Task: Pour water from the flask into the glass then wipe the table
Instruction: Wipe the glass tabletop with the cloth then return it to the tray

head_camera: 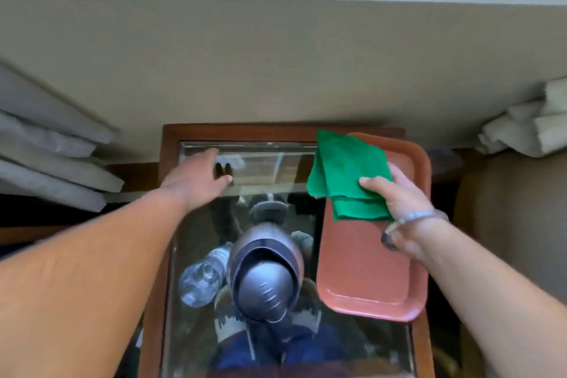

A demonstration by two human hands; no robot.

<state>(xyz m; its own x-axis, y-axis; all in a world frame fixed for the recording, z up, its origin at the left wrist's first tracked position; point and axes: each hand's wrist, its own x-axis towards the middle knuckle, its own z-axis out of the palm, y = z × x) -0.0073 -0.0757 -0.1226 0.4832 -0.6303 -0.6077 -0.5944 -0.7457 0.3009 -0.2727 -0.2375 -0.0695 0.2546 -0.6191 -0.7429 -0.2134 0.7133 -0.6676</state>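
Note:
A grey metal flask with a dark lid stands upright in the middle of the glass-topped wooden table. A clear glass sits just left of it, touching or nearly so. My right hand grips a folded green cloth, held up over the far end of a reddish-brown tray. My left hand reaches out over the far left part of the glass top, fingers spread, palm down, holding nothing.
The tray lies along the table's right side. A beige wall rises right behind the table. Grey cushions are stacked at the left, white rolled fabric at the right, and a brown seat beside the table.

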